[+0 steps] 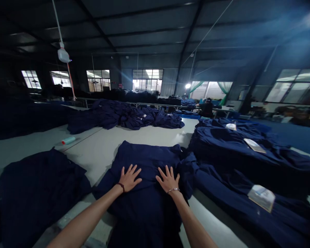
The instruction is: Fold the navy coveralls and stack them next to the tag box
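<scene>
A dark navy garment [147, 162] lies spread on the pale grey table [103, 144] straight in front of me. My left hand [129, 178] rests flat on it, fingers spread, a dark band at the wrist. My right hand [167, 179] lies flat beside it on the same cloth, fingers spread, with a thin bracelet at the wrist. Neither hand holds anything.
A stack of navy garments [248, 151] with paper tags [261, 197] fills the right side. Another navy pile [38, 186] lies at the left. More heaps [124, 117] sit at the table's far end. A small light-blue bottle [68, 140] lies on the table. A person [207, 108] works far back.
</scene>
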A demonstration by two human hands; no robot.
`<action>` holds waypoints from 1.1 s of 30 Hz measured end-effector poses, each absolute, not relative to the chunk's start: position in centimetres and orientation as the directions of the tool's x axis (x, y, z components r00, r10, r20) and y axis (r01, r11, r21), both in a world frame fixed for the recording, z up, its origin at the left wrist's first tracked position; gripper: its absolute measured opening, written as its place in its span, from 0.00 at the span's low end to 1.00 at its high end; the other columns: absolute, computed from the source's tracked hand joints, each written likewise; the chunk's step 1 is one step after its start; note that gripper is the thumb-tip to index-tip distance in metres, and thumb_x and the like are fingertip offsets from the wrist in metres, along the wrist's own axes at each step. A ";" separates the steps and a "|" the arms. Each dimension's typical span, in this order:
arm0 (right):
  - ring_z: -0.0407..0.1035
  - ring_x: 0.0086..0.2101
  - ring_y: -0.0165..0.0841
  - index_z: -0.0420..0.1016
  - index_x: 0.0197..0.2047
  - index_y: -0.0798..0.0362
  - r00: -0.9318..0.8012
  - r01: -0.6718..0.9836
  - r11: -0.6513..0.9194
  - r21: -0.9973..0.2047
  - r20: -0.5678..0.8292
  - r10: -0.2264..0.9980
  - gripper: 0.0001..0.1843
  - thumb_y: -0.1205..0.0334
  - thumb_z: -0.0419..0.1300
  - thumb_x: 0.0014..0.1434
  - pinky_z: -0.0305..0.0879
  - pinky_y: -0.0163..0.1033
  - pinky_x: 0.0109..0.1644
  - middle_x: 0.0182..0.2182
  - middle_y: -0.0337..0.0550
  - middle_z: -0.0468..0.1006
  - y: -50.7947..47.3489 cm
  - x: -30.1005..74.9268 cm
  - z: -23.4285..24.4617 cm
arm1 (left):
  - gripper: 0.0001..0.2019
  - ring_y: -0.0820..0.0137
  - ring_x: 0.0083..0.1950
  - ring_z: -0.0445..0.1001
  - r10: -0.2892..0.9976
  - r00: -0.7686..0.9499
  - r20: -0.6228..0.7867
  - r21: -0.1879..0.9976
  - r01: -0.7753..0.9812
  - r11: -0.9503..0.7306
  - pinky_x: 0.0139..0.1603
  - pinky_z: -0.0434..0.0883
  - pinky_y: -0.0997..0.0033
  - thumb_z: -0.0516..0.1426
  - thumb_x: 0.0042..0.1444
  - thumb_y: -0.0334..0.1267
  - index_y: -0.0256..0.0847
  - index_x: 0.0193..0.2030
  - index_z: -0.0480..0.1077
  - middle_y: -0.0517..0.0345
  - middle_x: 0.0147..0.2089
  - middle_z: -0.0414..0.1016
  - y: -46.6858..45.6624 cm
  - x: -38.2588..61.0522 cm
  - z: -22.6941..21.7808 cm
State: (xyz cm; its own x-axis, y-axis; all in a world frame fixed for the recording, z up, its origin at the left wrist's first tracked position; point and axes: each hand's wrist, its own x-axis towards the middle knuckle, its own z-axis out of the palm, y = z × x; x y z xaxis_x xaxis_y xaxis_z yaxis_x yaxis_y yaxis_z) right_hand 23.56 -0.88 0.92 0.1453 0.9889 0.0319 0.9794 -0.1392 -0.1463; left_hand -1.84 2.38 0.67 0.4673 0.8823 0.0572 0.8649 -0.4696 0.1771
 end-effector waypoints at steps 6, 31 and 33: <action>0.32 0.66 0.49 0.48 0.66 0.31 0.200 0.966 -0.199 -0.166 -0.013 0.980 0.31 0.38 0.41 0.61 0.33 0.71 0.60 0.69 0.41 0.42 -1.4 23.8 0.3 | 0.34 0.51 0.71 0.38 0.861 0.509 -0.013 0.231 0.839 -0.492 0.62 0.38 0.30 0.43 0.58 0.65 0.56 0.69 0.47 0.54 0.72 0.41 1.8 -1.5 0.5; 0.31 0.67 0.43 0.48 0.67 0.34 0.065 0.974 -0.065 -0.218 -0.009 0.998 0.29 0.43 0.40 0.64 0.29 0.67 0.63 0.69 0.41 0.42 -3.4 23.1 0.8 | 0.27 0.56 0.72 0.37 0.750 0.660 0.041 0.188 0.732 -0.654 0.65 0.40 0.37 0.43 0.64 0.51 0.56 0.69 0.45 0.60 0.72 0.40 1.4 3.5 1.3; 0.32 0.67 0.44 0.49 0.67 0.36 0.052 0.969 -0.058 -0.240 -0.032 0.998 0.29 0.44 0.42 0.63 0.31 0.66 0.63 0.69 0.42 0.42 -3.6 23.4 0.7 | 0.27 0.52 0.72 0.37 0.765 0.642 -0.051 0.205 0.756 -0.621 0.62 0.40 0.31 0.44 0.63 0.52 0.57 0.69 0.46 0.59 0.73 0.38 1.3 4.3 1.0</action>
